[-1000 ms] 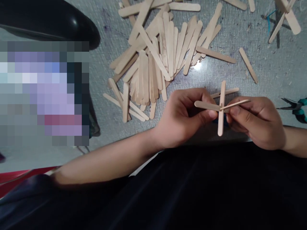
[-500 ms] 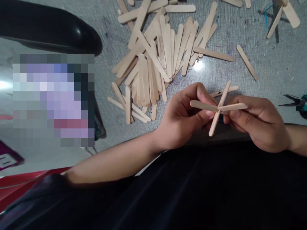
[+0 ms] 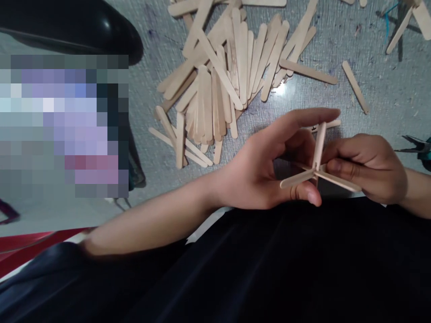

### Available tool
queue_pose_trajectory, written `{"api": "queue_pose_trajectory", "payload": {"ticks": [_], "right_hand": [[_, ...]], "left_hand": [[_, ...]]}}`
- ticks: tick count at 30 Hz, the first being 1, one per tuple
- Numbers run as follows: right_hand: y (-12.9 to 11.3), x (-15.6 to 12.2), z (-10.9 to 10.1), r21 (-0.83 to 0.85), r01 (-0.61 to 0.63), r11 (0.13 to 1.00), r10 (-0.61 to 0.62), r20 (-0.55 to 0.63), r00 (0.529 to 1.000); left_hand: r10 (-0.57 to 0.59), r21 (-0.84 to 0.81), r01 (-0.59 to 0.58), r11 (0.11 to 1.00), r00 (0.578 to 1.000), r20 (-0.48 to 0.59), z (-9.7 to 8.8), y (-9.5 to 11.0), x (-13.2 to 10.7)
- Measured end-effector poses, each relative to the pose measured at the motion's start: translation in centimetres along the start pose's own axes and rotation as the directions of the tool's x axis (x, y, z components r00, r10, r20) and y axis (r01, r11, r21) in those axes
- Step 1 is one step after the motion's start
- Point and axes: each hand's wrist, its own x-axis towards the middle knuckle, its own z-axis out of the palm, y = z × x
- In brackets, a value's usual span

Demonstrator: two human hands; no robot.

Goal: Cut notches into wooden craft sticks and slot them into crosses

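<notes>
A small frame of joined craft sticks (image 3: 320, 148) is held up in front of me, its sticks fanning out from one joint. My right hand (image 3: 373, 168) pinches it on the right side, thumb against bent fingers. Around its left side curves my left hand (image 3: 266, 168), index finger stretched along the top and thumb apart below. Whether the left fingertips touch the sticks I cannot tell. Behind the hands, part of another craft stick (image 3: 334, 124) with a dark mark shows. A heap of loose craft sticks (image 3: 205, 101) lies beyond my left hand.
Pliers (image 3: 419, 146) with teal handles lie at the right edge. Another stick assembly (image 3: 400, 29) stands at the upper right beside a blue strand (image 3: 387, 24). Single sticks (image 3: 355, 87) lie on the grey table (image 3: 363, 40). A black curved object (image 3: 84, 31) occupies the upper left.
The joined sticks have turned, so the arms point differently. My left hand has opened from a pinch, with index finger and thumb spread apart. My right hand keeps its pinch.
</notes>
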Motion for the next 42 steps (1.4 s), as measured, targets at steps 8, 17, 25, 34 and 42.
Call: {"api": "queue_pose_trajectory", "payload": {"ticks": [8,17,25,34,42], "right_hand": [[0.4,-0.1,1.0,-0.016,0.043,0.999,-0.044,-0.038,0.998],[0.7,-0.5,1.3,-0.055,0.074,0.996,-0.078,-0.09,0.993],[0.7,-0.3,1.9,0.017,0.051,0.999,-0.047,-0.184,0.982],[0.5,0.3,2.0,0.301,-0.001,0.954,0.053,-0.162,0.985],[0.8,-0.2,2.6,0.356,0.047,0.933,0.007,-0.147,0.989]], "left_hand": [[-0.12,-0.132,0.116,0.984,0.993,-0.02,0.5,-0.6,0.3],[-0.069,-0.093,0.062,0.994,0.995,-0.075,0.5,-2.7,-1.1],[-0.025,-0.083,0.011,0.996,0.985,-0.173,1.0,-1.6,-0.1],[-0.274,-0.33,0.232,0.915,0.958,-0.088,0.8,-0.1,-0.7],[-0.343,-0.144,0.32,0.936,0.92,-0.19,1.4,0.1,-1.2]]}}
